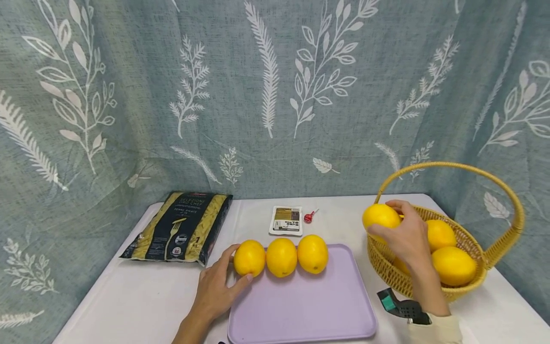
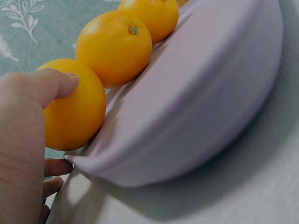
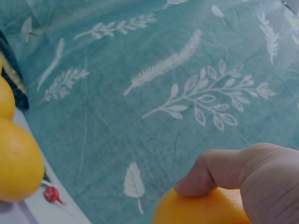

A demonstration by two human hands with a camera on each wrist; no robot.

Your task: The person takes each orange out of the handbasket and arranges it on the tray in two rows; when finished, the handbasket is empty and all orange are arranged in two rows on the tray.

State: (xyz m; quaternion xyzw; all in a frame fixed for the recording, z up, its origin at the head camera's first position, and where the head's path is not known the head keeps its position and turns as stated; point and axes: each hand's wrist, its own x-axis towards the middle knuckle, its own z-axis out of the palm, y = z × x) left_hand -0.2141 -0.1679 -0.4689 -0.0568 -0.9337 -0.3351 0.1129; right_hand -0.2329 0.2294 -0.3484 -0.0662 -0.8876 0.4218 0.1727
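Note:
Three oranges stand in a row along the far edge of a lilac tray (image 1: 301, 310). My left hand (image 1: 216, 286) holds the leftmost orange (image 1: 249, 258), thumb on its near side, fingers round its left. In the left wrist view this orange (image 2: 77, 112) sits at the tray's corner. Beside it come the middle orange (image 1: 281, 258) and the right orange (image 1: 312, 254). Over the left rim of a wicker basket (image 1: 386, 270), my right hand (image 1: 406, 236) grips another orange (image 1: 380, 217), lifted clear of those inside. Its thumb lies on that orange (image 3: 201, 210) in the right wrist view.
More oranges (image 1: 454, 265) lie in the basket, whose tall handle (image 1: 455, 165) arches above it. A bag of penne (image 1: 180, 227) lies at the back left. Behind the tray are a small flat packet (image 1: 286, 220) and a red lollipop (image 1: 308, 218). A patterned curtain (image 1: 266, 157) closes off the back.

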